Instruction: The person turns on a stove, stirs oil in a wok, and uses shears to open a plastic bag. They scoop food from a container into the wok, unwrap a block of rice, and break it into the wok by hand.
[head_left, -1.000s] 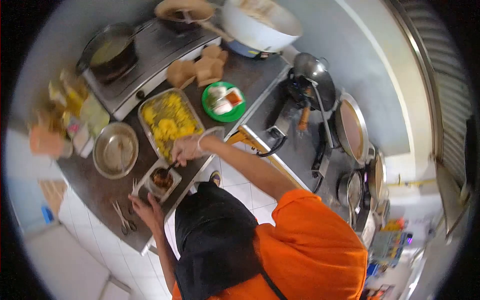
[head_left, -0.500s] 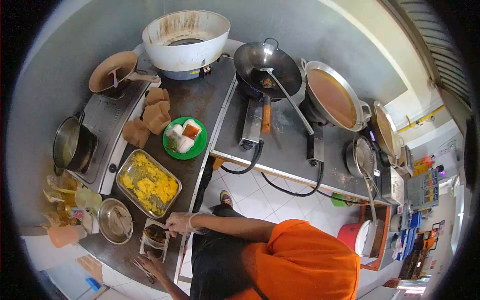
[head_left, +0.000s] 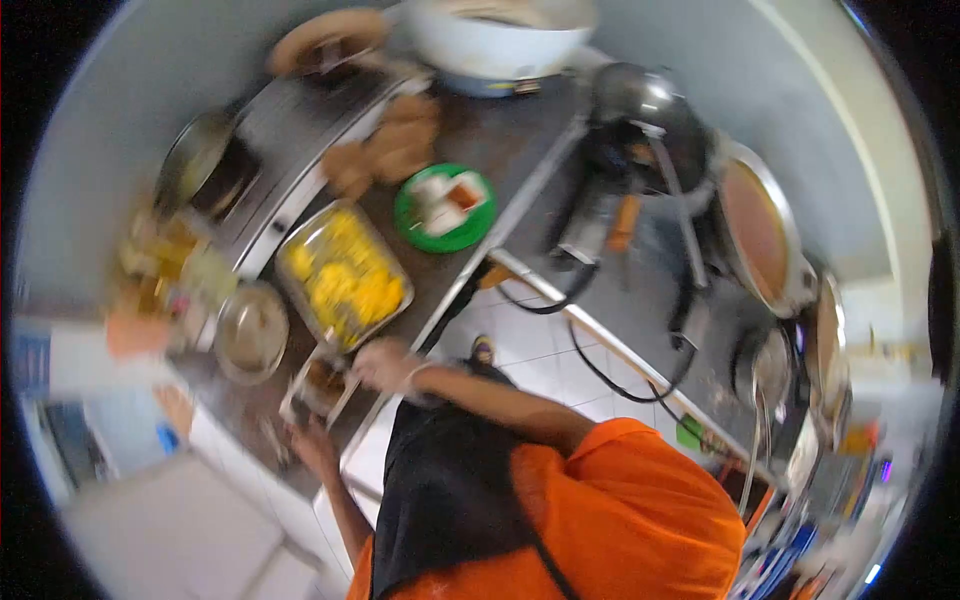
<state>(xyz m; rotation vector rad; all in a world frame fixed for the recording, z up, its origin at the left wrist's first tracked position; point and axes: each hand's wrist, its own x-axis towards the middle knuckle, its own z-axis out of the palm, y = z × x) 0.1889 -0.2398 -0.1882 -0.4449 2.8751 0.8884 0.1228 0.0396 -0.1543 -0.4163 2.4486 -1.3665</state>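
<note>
My right hand (head_left: 382,366), in a clear glove, is closed at the right edge of a small light-coloured container (head_left: 318,388) with dark brown contents. What its fingers grip is too blurred to make out. Bare, my left hand (head_left: 314,446) is at the container's near edge, its fingers smeared by motion. A thin metallic utensil (head_left: 274,440) shows beside it. Just above the container is a metal tray (head_left: 402,298) of yellow food (head_left: 345,285). To the left of the container stands a round metal bowl (head_left: 251,335).
A green plate (head_left: 445,240) holds white packets and a red-orange one. Brown cartons (head_left: 400,140) stand behind it. Pots and a pan sit on the left stove (head_left: 290,140). A wok (head_left: 655,110) and a wide pot of brown liquid (head_left: 755,225) stand at the right.
The view has swung, so the counter items appear farther right and higher, and the picture is blurred. Both hands remain at the small container.
</note>
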